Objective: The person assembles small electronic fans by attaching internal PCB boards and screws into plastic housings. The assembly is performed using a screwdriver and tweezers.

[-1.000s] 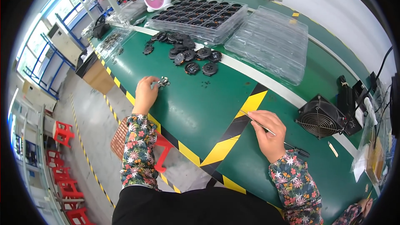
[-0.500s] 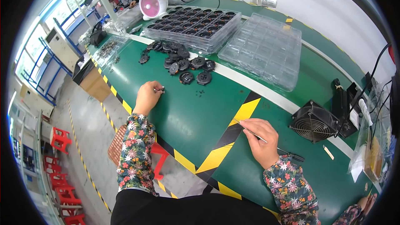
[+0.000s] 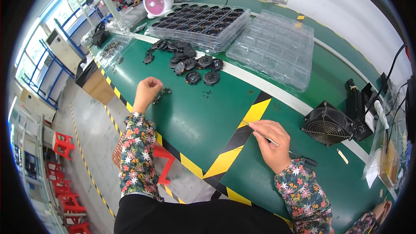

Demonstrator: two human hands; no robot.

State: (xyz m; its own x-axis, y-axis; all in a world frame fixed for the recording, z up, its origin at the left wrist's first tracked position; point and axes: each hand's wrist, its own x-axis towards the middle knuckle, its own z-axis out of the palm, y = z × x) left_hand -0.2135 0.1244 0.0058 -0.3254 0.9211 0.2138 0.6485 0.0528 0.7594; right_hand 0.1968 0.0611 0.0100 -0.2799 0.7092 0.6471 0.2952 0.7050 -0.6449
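Green, smooth and a bit glossy, that's the bench top [image 3: 195, 121] here (clock directions are from the centre of the view). Biggest change is around 9–10 o'clock: the left hand [image 3: 146, 90] has pulled back off the pile of little bits [image 3: 162, 95], so that heap now sits uncovered just beside it, toward the hand's 4 o'clock. Means the bits are separate and easy to get at, I'd say. Thumb and fingers are pinched close, but can't tell if anything's between them. Right hand [image 3: 274, 143], at 4 o'clock, hasn't really budged; it's gripping a thin metal tool [image 3: 270, 140] pen-style, tip aimed at 10. Texture-wise: the bits look small, jagged and partly shiny, while the black round parts [image 3: 189, 52] up between 11 and 12 are chunky ribbed discs, loosely heaped. Past them at 12, more dark rounds fill a see-through plastic tray [image 3: 229, 39], with a crinkly-looking clear moulded one [image 3: 277, 43] at 1–2. Wire-grilled black fan [image 3: 330, 123] at 3.
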